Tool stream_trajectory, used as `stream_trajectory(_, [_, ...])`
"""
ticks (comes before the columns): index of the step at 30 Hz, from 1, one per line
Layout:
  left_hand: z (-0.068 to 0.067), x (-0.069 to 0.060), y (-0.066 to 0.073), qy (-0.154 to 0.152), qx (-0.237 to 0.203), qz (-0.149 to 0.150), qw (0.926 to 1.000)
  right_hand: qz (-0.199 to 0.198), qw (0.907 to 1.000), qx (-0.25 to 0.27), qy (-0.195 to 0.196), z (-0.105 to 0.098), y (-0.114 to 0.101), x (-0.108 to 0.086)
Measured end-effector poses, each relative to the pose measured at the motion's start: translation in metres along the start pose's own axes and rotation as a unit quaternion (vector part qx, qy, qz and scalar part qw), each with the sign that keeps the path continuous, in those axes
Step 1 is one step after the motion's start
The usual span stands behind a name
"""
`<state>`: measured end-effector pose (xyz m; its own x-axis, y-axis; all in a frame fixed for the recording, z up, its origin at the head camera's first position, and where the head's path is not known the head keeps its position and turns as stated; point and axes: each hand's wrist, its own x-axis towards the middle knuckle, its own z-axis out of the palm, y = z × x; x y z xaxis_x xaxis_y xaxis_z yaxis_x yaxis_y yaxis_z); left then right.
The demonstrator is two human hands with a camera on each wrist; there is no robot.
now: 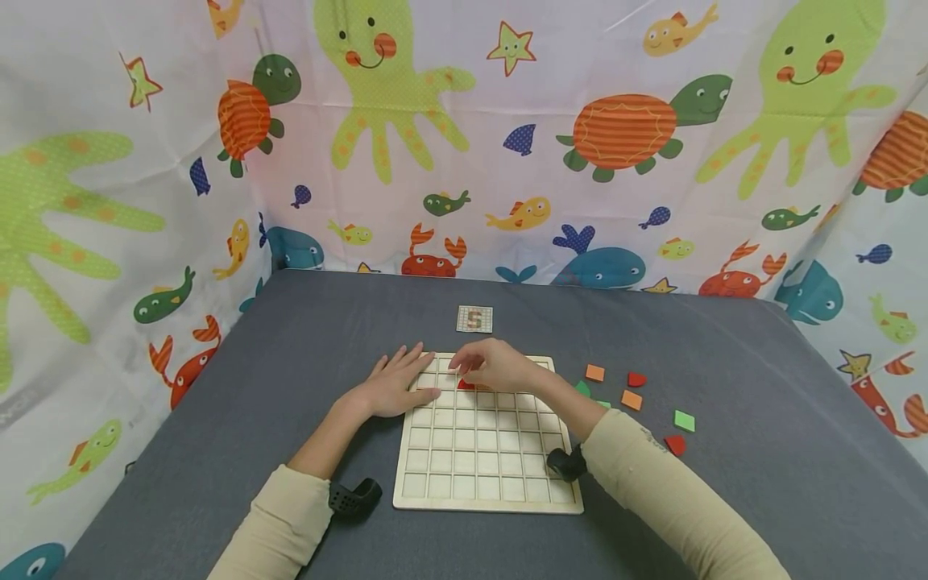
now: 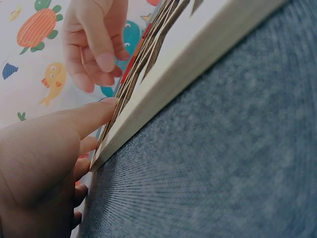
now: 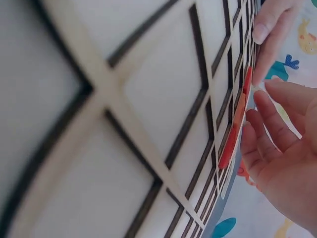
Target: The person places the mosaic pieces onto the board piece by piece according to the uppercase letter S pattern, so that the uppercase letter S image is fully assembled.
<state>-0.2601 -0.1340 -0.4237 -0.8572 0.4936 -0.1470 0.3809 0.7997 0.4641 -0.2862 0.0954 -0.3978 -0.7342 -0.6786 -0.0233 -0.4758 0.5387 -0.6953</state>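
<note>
A pale wooden grid board [image 1: 487, 509] lies on the grey cloth. My left hand [image 1: 391, 385] rests at its upper left edge in the head view, fingers spread and thumb over the rim. Above the upper rows hovers my right hand [image 1: 496, 366], its fingers loosely bent. In the right wrist view nothing shows between those fingers. Beside them, an orange piece [image 3: 239, 113] sits in the grid between a nearer red piece [image 3: 228, 148] and a farther red piece [image 3: 247, 80]. From the head, the right hand hides part of this row.
Right of the board lie loose pieces: orange squares [image 1: 595, 373], red pieces [image 1: 675, 445] and green ones, including a light green square [image 1: 685, 420]. A small patterned card [image 1: 474, 319] lies beyond the board. A sea-animal curtain [image 1: 507, 105] encloses the back and sides.
</note>
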Motion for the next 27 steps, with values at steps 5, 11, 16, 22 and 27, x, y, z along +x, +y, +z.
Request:
stream_trajectory(5, [0.0, -0.001, 0.0, 0.002, -0.007, 0.004, 1.0, -0.003, 0.9993, 0.034, 0.014, -0.01, 0.002, -0.004])
stream_trajectory(11, [0.0, -0.002, 0.001, 0.004, -0.008, 0.009, 0.9999, 0.044, 0.9927, 0.107, 0.034, -0.023, 0.007, -0.011])
stream_trajectory(16, [0.0, -0.002, 0.001, 0.01, -0.013, 0.014, 0.9998, 0.062, 0.9859, 0.146, 0.052, -0.034, 0.01, -0.019])
stream_trajectory(22, [0.0, -0.003, 0.002, 0.011, -0.016, 0.015, 0.9997, 0.084, 0.981, 0.159, 0.071, -0.047, 0.016, -0.031])
stream_trajectory(27, [0.0, -0.005, 0.002, 0.01, -0.018, 0.015, 0.9997, 0.099, 0.9755, 0.181, 0.077, -0.057, 0.023, -0.04])
